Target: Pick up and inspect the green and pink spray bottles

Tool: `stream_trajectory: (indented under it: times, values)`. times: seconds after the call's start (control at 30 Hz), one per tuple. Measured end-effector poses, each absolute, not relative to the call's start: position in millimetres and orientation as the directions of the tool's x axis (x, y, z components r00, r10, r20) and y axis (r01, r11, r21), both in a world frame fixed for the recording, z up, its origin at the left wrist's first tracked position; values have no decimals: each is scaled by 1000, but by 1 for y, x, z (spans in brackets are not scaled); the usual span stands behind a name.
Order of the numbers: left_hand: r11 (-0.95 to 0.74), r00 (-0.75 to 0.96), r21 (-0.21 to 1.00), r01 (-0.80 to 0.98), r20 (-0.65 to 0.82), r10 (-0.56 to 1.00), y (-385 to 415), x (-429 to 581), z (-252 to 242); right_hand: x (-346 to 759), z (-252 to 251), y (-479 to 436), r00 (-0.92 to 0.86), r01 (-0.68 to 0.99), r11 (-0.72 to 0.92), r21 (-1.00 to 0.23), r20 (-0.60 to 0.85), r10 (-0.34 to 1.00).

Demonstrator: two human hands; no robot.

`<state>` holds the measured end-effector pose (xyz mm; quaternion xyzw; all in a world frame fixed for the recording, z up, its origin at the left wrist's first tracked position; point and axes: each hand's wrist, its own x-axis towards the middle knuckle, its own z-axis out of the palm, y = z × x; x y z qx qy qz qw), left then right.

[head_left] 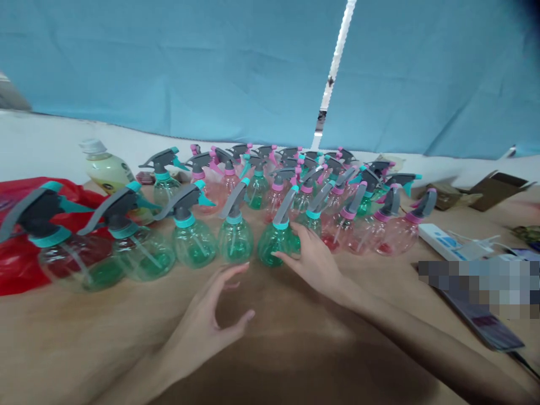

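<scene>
Several small spray bottles with grey triggers stand crowded on a wooden table point(295, 349), green ones in front and to the left, pink ones behind and to the right. My right hand point(314, 256) reaches forward with fingers apart, its fingertips touching a green spray bottle point(276, 239) at the front of the group. My left hand point(211, 320) hovers low over the table, open in a curved shape with thumb and fingers spread, holding nothing. It is nearest another green bottle point(235, 233).
A red plastic bag point(17, 264) lies at the left under the bottles. A pale yellow bottle point(105, 169) stands behind. A white power strip point(447, 242), cardboard pieces point(498, 188) and a dark flat object point(485, 323) sit at the right. A blue curtain hangs behind.
</scene>
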<state>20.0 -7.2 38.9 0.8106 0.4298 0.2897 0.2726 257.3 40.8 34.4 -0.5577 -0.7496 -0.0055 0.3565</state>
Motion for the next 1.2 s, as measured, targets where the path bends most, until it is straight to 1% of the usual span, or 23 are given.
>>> stream_trajectory:
  times: [0.23, 0.33, 0.53, 0.63, 0.73, 0.83, 0.93, 1.03, 1.2]
  values:
    - [-452, 447, 753, 478, 234, 863, -1, 31, 11, 247, 41, 49, -96, 892, 294, -344, 491, 866]
    - [-427, 459, 783, 453, 206, 864, 1, 37, -1, 244, 42, 51, -80, 911, 257, -323, 473, 877]
    - [-374, 432, 810, 451, 169, 886, 2, 42, -5, 242, 43, 54, -79, 918, 245, -313, 462, 883]
    - [-348, 403, 824, 448, 162, 901, 3, 42, 1, 242, 43, 51, -87, 905, 271, -327, 481, 872]
    - [-326, 391, 833, 447, 146, 909, 4, 43, 5, 247, 46, 41, -101, 873, 332, -357, 534, 840]
    - [-310, 384, 836, 452, 131, 914, 5, 43, 6, 262, 50, 26, -53, 839, 346, -420, 570, 820]
    - [-305, 374, 842, 446, 134, 918, 6, 43, 4, 284, 50, 13, 34, 809, 296, -507, 544, 838]
    - [-307, 369, 839, 450, 138, 919, 7, 42, 4, 305, 44, 9, 86, 817, 265, -512, 563, 822]
    - [-296, 359, 841, 453, 132, 924, 7, 41, 3, 317, 37, 18, 89, 837, 252, -486, 575, 813]
